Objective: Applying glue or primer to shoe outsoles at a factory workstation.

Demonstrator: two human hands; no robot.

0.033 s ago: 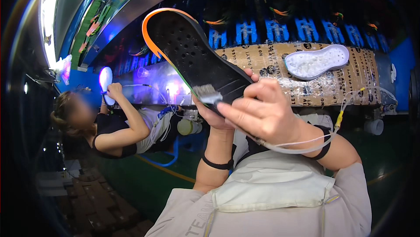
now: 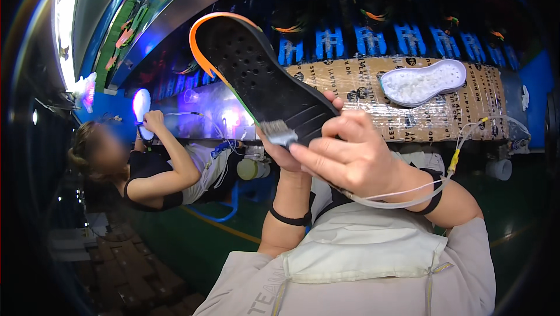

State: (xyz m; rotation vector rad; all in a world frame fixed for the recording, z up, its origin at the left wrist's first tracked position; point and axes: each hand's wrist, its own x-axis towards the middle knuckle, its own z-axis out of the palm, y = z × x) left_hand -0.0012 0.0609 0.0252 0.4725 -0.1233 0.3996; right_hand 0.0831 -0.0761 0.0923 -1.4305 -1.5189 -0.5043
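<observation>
My left hand (image 2: 279, 151) is closed around the near end of a black shoe sole (image 2: 248, 56) with an orange rim at its far end. Its fingertips show past the sole's right edge. Round holes dot the far half of the sole, and grooves cross the near part. Between the fingers of my right hand (image 2: 353, 155) is a flat brush (image 2: 279, 132), its pale bristles touching the sole near the left edge. A clear tube (image 2: 402, 200) runs from the brush past my right wrist.
A white sole (image 2: 423, 83) with whitish lumps inside lies on the cardboard-covered ledge (image 2: 478, 106). Behind it runs a line of blue holders (image 2: 368, 41) with orange-green pieces above. At left, a co-worker (image 2: 154, 170) holds a brightly lit sole (image 2: 140, 105).
The brush has shifted slightly toward me along the sole. The sole's far end has dipped a little. Both hands keep their hold.
</observation>
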